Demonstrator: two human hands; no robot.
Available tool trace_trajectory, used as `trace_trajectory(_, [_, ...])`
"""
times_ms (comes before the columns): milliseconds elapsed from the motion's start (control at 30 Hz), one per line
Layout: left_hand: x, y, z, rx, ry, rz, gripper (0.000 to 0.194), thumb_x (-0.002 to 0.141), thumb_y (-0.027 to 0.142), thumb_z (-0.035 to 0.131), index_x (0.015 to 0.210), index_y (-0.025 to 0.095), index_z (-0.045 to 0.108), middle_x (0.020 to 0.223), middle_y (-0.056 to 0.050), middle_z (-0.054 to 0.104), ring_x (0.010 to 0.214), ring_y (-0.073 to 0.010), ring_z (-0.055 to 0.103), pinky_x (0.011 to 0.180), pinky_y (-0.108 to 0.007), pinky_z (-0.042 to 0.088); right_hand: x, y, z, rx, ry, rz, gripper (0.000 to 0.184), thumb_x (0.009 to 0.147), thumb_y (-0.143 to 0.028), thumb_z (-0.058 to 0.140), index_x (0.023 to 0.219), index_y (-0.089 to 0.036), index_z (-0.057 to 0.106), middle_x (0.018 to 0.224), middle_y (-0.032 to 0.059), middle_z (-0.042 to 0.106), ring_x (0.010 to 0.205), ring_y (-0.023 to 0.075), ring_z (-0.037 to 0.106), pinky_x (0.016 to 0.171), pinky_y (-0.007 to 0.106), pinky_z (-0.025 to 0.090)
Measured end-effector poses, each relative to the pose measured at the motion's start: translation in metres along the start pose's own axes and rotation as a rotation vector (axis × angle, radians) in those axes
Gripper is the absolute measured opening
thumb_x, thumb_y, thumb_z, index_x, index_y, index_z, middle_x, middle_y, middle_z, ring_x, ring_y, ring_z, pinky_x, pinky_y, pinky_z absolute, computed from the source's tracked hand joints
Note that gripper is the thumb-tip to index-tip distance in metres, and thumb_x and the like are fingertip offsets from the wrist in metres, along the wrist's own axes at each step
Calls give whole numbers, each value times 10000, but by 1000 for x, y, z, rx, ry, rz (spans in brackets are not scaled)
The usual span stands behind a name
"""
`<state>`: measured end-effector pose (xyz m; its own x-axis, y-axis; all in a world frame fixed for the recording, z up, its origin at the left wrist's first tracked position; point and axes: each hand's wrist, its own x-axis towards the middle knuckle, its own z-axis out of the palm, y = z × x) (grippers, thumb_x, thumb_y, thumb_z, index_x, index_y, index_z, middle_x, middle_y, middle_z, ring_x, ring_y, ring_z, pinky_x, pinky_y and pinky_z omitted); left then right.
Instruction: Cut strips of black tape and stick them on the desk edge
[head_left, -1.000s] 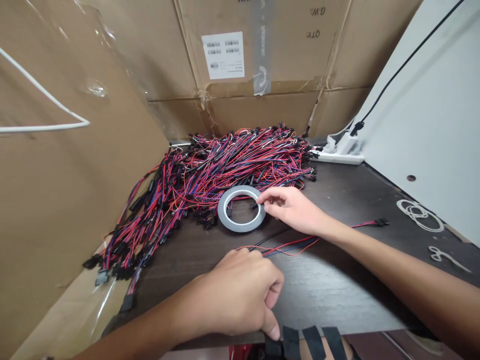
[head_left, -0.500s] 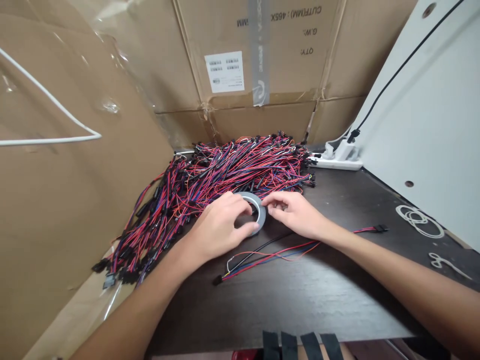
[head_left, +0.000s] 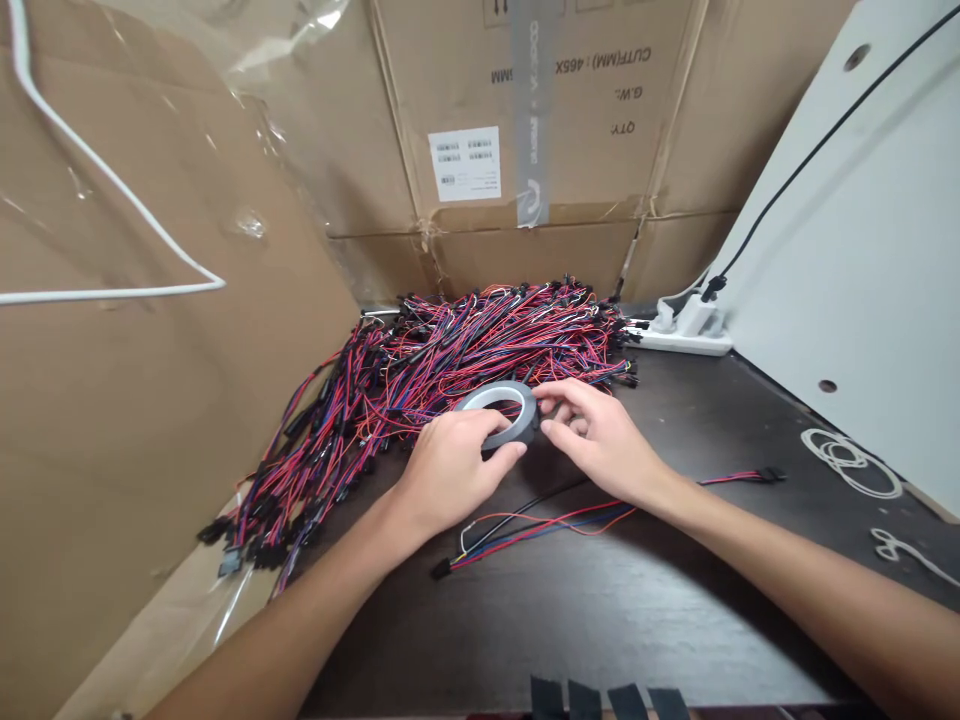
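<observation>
My left hand (head_left: 457,465) grips a roll of grey tape (head_left: 525,400) from its near left side, fingers through the ring and thumb below its rim. At the roll's right edge, my right hand (head_left: 596,435) has its fingers curled, index fingertip and thumb close against the tape. A small dark bit shows between those fingertips; whether it is the tape's loose end is hard to see. Below the hands a wire harness (head_left: 525,528) of red, blue, black and orange wires lies on the dark table, partly hidden under my right wrist.
A large heap of wire harnesses (head_left: 480,340) lies behind the hands against cardboard. Black tape strips (head_left: 585,698) hang at the table's front edge. A white power strip (head_left: 682,340) stands back right; a coiled pale cord (head_left: 851,462) lies at the right.
The roll of tape has tilted and turned, showing more of its ring. My left fingers have shifted lower on it, and my right hand stays at its right edge. The camera view has shifted slightly.
</observation>
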<state>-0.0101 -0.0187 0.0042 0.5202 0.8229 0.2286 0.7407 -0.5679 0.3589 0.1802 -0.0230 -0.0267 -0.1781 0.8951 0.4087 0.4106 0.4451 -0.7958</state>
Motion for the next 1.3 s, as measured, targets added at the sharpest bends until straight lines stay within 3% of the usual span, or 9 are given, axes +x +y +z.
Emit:
trace_trajectory(167, [-5,5,12,13,113,-85,199,890,303,549,970,162,666,873,-61,729,752,-225,672,680,-320,461,-5,-8,7,-9,53,-43,254,817,-154,539,1060,-168,611,972,62,571,705,130,552,582,262,494])
trace_trajectory(333, [-8,9,14,-172,202,-144,213,907,302,527,1008,172,663,914,-56,735,783,-214,684,677,-307,485,-11,-14,17,57,173,-70,263,830,-151,565,1085,-192,615,1096,85,557,793,143,573,657,277,538])
trace_trajectory(467, [-8,14,14,-357,186,-143,215,851,226,583,1052,192,653,989,-32,728,879,-205,682,794,-321,509,-11,-14,19,25,224,-140,225,848,-115,542,1042,-183,633,1086,87,596,824,153,598,698,295,535])
trace_trajectory(567, [-8,19,16,-464,148,-113,385,754,114,627,1131,197,626,1060,-26,711,933,-188,672,887,-318,504,-11,-15,16,-3,280,-175,199,860,-99,510,965,-192,652,1027,77,630,843,169,613,684,302,523])
trace_trajectory(667, [-9,21,20,-519,137,-79,444,750,76,589,1175,203,609,1065,-27,706,924,-176,669,892,-318,514,-12,-16,13,-2,314,-174,186,865,-107,505,916,-204,656,987,66,641,827,172,615,663,301,514])
trace_trajectory(900, [-12,21,21,-444,151,-89,393,752,92,601,1133,187,627,980,-27,709,877,-187,663,869,-339,519,-10,-14,12,81,277,-83,87,867,-165,540,861,-199,620,935,65,612,845,185,591,665,294,506])
trace_trajectory(1100, [-15,21,22,-425,134,-23,389,781,77,594,1148,201,629,962,-18,715,866,-173,669,826,-289,521,-6,-7,9,118,192,10,91,866,-178,505,788,-188,551,820,37,563,649,141,535,539,256,441])
trace_trajectory(1300, [-15,16,22,-412,126,11,358,819,97,575,1154,213,628,975,-23,715,848,-167,669,814,-283,513,-3,-10,6,168,118,38,110,880,-220,474,783,-189,517,662,-10,515,520,122,497,514,259,412])
